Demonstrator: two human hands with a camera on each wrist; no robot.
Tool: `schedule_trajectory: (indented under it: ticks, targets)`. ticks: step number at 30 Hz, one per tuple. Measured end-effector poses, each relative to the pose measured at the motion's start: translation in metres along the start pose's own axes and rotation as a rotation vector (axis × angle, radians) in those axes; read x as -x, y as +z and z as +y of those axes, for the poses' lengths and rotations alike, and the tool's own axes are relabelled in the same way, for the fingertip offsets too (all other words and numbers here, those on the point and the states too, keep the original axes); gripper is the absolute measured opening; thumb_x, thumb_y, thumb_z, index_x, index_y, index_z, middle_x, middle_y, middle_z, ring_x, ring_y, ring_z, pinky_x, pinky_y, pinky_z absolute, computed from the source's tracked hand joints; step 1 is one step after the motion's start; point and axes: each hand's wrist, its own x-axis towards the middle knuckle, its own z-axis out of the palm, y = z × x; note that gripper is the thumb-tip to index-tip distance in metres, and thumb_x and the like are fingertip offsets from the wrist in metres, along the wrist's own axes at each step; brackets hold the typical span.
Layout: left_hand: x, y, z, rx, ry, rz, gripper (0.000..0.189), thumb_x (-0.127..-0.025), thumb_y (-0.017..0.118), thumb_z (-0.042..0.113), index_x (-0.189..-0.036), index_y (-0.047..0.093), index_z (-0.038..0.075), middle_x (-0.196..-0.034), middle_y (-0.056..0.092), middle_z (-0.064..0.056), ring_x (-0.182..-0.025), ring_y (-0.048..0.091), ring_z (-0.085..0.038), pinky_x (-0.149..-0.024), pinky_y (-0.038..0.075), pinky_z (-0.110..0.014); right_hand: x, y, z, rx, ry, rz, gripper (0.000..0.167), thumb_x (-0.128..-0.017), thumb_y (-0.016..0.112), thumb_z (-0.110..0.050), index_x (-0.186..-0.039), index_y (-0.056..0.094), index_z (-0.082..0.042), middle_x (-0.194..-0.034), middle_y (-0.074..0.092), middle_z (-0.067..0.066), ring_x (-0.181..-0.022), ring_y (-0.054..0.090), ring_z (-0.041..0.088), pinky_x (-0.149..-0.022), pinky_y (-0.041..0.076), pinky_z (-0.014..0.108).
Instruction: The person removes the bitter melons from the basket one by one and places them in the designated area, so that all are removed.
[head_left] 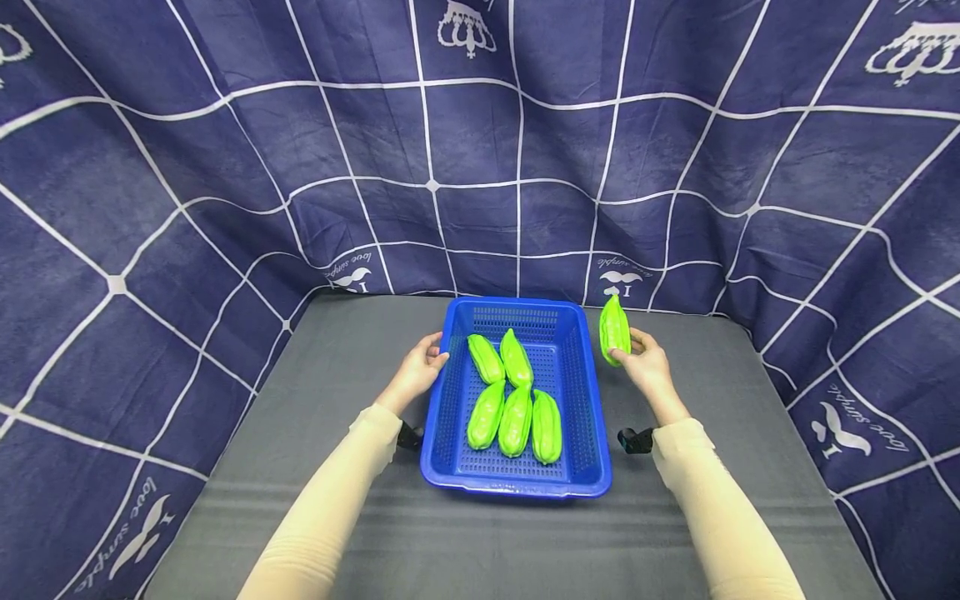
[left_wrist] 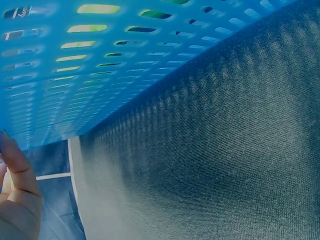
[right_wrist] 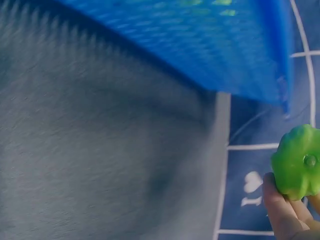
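My right hand (head_left: 647,367) holds a bright green ribbed bitter melon (head_left: 615,332) upright, pointed end up, just outside the basket's right wall. In the right wrist view the fingers (right_wrist: 282,210) grip this melon (right_wrist: 300,167) from below, its lobed end facing the camera. With its fingertips at the left rim, my left hand (head_left: 417,368) grips the blue plastic basket (head_left: 517,486). Several more green melons (head_left: 516,421) lie inside, two at the back and three in front. The left wrist view shows the fingers (left_wrist: 22,175) by the basket's slotted wall (left_wrist: 75,80).
The basket stands on a grey cloth-covered table (head_left: 352,533). Dark blue curtain (head_left: 480,217) with white lines encloses the table at the back and both sides. A black wrist device (head_left: 636,440) sits by the right sleeve (head_left: 720,508).
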Motion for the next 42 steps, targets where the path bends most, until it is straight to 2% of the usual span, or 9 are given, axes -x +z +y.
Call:
schedule_trajectory:
  ticks: [7,18,30,42]
  targets:
    - [-0.002,0.002,-0.004,0.028,-0.004,0.009,0.05,-0.1,0.054,0.009,-0.146,0.039,-0.003,-0.113,0.059,-0.024,-0.102,0.063,-0.035,-0.089,0.052,-0.044,0.0,0.001,0.023,0.03,0.071,-0.039,0.067,-0.095,0.061,-0.016,-0.15,0.03,0.005,-0.143,0.046,0.031,-0.131,0.047,0.043,-0.107,0.04,0.052]
    - [-0.002,0.001,-0.005,0.025,-0.035,-0.014,0.051,-0.102,0.053,0.013,-0.148,0.038,0.0,-0.115,0.059,-0.022,-0.103,0.062,-0.033,-0.088,0.052,-0.043,0.003,0.011,0.051,0.086,0.107,-0.097,0.067,-0.095,0.061,-0.016,-0.149,0.029,0.009,-0.142,0.045,0.034,-0.13,0.045,0.046,-0.108,0.036,0.054]
    - [-0.001,0.001,-0.004,0.04,-0.028,-0.011,0.051,-0.101,0.053,0.012,-0.148,0.038,0.0,-0.116,0.058,-0.023,-0.104,0.063,-0.034,-0.09,0.051,-0.045,0.008,0.019,0.063,0.127,0.124,-0.092,0.065,-0.093,0.062,-0.012,-0.146,0.032,0.012,-0.14,0.046,0.036,-0.129,0.046,0.046,-0.107,0.038,0.053]
    - [-0.002,0.003,-0.004,0.053,-0.02,0.007,0.05,-0.101,0.053,0.011,-0.147,0.038,-0.002,-0.111,0.059,-0.023,-0.1,0.063,-0.034,-0.088,0.052,-0.044,0.01,0.024,0.068,0.157,0.127,-0.072,0.067,-0.092,0.063,-0.015,-0.145,0.033,0.011,-0.139,0.047,0.035,-0.129,0.046,0.045,-0.108,0.036,0.053]
